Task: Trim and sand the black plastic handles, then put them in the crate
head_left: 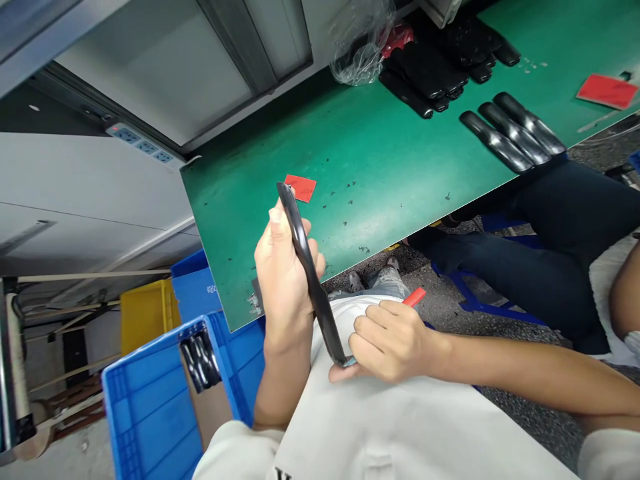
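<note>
My left hand is closed around a long, glossy black part, thin and slightly curved, held at a slant over my lap. Its upper end reaches above my thumb, and its lower end meets my right hand. Closed in my right fist is a tool with a red handle, whose end sticks out above the knuckles. My right thumb lies under the part's lower end. A small bluish-grey sliver shows there; I cannot tell whether it belongs to the tool.
On the green table lie a red card, several black parts, a pile of black pieces, a plastic bag and another red card. A blue crate holds black parts. Another person's legs are at right.
</note>
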